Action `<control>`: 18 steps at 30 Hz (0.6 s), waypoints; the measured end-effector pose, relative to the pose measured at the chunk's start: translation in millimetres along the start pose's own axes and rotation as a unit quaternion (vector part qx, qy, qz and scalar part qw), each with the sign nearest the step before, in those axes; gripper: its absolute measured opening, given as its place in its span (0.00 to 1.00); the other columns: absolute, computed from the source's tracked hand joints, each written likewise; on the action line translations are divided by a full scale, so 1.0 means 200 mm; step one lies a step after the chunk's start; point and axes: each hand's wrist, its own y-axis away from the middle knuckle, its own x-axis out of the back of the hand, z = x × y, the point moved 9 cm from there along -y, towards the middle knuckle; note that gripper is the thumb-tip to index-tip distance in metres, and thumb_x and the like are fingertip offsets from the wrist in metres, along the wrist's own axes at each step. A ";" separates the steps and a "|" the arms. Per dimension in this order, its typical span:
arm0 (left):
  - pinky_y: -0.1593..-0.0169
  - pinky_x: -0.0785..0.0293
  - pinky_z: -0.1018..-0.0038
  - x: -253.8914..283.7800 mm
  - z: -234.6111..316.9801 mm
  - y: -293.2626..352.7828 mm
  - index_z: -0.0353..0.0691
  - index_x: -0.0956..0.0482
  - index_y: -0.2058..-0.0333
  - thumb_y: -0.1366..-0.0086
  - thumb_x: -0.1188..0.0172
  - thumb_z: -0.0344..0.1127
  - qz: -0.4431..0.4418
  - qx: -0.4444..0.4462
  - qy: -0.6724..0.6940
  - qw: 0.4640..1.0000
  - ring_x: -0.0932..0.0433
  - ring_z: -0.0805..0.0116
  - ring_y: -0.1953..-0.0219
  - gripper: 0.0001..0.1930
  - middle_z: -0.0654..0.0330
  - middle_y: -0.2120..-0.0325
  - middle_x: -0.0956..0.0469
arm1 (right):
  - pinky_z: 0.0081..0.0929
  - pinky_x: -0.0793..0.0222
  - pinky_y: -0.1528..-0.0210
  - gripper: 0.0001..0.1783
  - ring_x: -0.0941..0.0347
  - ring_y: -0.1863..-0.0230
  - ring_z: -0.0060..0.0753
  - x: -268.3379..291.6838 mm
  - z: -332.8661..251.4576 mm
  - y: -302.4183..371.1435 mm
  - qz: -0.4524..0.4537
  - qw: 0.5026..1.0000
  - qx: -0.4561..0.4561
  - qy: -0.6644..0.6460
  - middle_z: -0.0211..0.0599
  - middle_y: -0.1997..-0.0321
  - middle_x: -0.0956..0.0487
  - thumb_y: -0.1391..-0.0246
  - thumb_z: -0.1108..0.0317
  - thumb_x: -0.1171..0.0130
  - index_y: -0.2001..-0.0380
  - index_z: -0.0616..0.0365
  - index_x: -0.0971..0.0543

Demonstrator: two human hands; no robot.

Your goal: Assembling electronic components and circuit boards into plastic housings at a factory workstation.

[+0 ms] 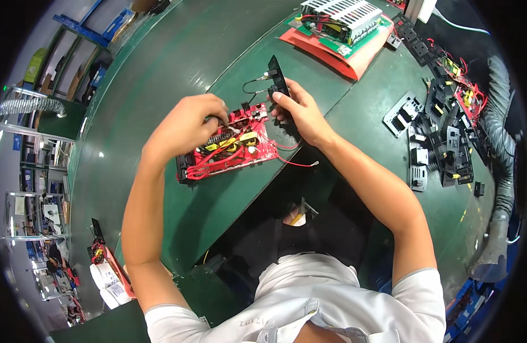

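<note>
Several wires [226, 158] loop across the red board [265, 147] under the curled left hand [192, 121], grip unclear; the right hand [303, 113] pinches a flat black panel [279, 79] over smooth green table [183, 57].

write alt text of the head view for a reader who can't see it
A person's right hand holds a black panel upright while the left hand is at a red circuit board crowded with red wires, on a green workbench. More black parts lie to the right.
</note>
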 end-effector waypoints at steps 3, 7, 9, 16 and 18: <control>0.56 0.24 0.66 -0.04 0.04 0.04 0.35 0.19 0.63 0.45 0.47 0.19 0.010 0.022 -0.024 0.999 0.22 0.56 0.61 0.12 0.53 0.61 0.22 | 0.19 0.30 0.59 0.29 0.28 0.64 0.18 -0.01 0.02 0.01 0.004 1.000 -0.009 -0.003 0.31 0.55 0.24 0.37 0.60 0.43 0.37 0.59 0.36; 0.55 0.28 0.63 -0.12 0.18 0.06 0.37 0.18 0.64 0.42 0.40 0.28 -0.024 -0.024 -0.085 0.996 0.24 0.54 0.60 0.07 0.53 0.65 0.24 | 0.18 0.30 0.64 0.29 0.27 0.66 0.17 0.03 0.00 0.02 0.013 1.000 0.007 -0.010 0.31 0.58 0.24 0.37 0.61 0.43 0.37 0.59 0.36; 0.55 0.28 0.63 -0.15 0.19 0.04 0.38 0.17 0.64 0.43 0.37 0.32 -0.008 -0.049 -0.103 0.993 0.25 0.55 0.61 0.08 0.55 0.67 0.25 | 0.20 0.29 0.64 0.33 0.27 0.67 0.20 0.05 -0.01 0.01 0.042 0.999 0.018 0.016 0.32 0.62 0.25 0.40 0.63 0.40 0.36 0.64 0.37; 0.62 0.31 0.65 -0.14 0.14 0.07 0.34 0.17 0.64 0.44 0.36 0.27 -0.009 0.049 -0.082 0.995 0.28 0.56 0.68 0.09 0.55 0.72 0.30 | 0.24 0.26 0.63 0.38 0.25 0.66 0.23 -0.07 -0.01 -0.10 -0.019 0.997 0.073 0.011 0.39 0.58 0.22 0.43 0.66 0.39 0.33 0.66 0.41; 0.64 0.31 0.68 -0.12 0.13 0.06 0.33 0.17 0.63 0.44 0.36 0.26 -0.015 0.072 -0.050 0.996 0.29 0.59 0.70 0.09 0.55 0.72 0.32 | 0.23 0.27 0.64 0.37 0.26 0.66 0.22 -0.09 -0.02 -0.09 -0.033 0.998 0.054 -0.025 0.37 0.61 0.22 0.43 0.66 0.40 0.34 0.66 0.40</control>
